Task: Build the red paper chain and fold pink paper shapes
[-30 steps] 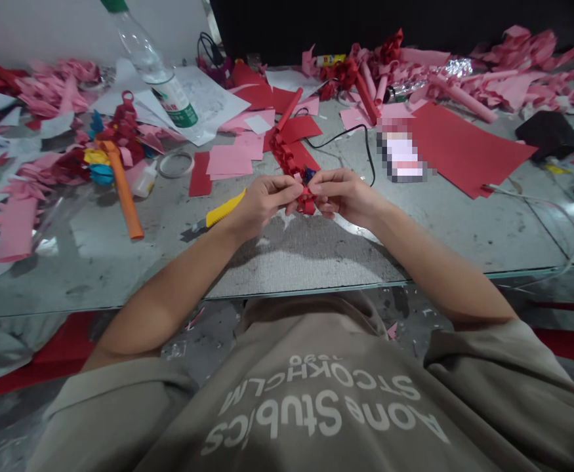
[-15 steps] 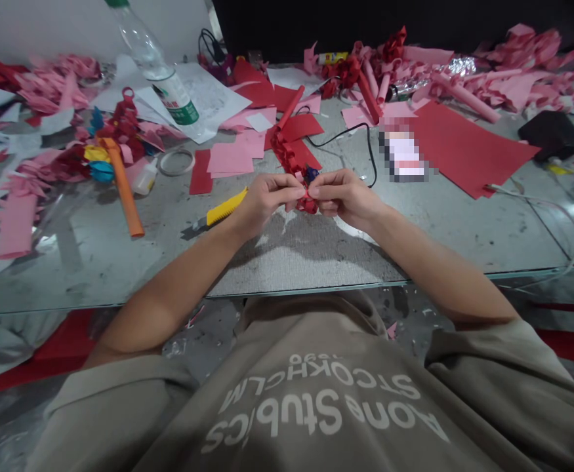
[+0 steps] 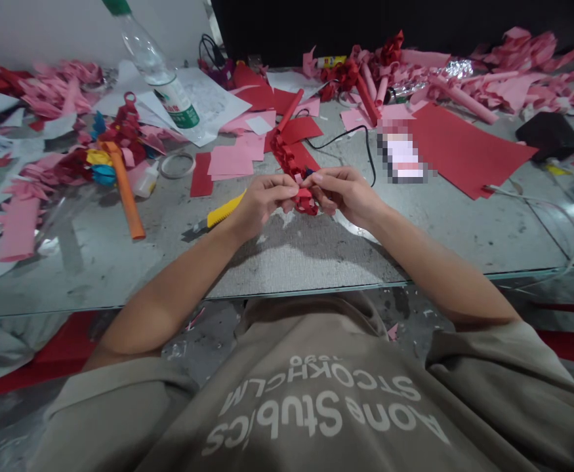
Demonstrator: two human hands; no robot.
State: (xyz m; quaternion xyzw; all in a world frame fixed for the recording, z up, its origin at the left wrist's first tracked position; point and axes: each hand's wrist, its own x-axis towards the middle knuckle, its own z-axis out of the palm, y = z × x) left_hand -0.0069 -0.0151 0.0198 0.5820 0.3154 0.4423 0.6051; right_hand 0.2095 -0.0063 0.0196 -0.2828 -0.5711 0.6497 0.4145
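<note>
Between my two hands is a red paper craft piece (image 3: 306,202) made of small folded and curled bits. My left hand (image 3: 269,200) pinches its left side between thumb and fingers. On the other side, the bent fingers of my right hand (image 3: 343,193) are closed at its upper right edge, beside a small dark blue bit; the exact grip there is partly hidden. A chain of red paper curls (image 3: 287,156) runs away behind the piece. Near my left wrist lies a yellow-handled utility knife (image 3: 222,211).
A plastic bottle (image 3: 171,98) stands at the back left. An orange paper tube (image 3: 125,196) and a tape roll (image 3: 177,165) lie left of my hands. Red card (image 3: 468,151), a blurred phone-like object (image 3: 403,156) and a black box (image 3: 550,136) lie to the right. Pink scraps line the back.
My right-hand fingers have shifted slightly up from the red piece, showing more of its top. My left hand has stayed nearly in place, still pinching.
</note>
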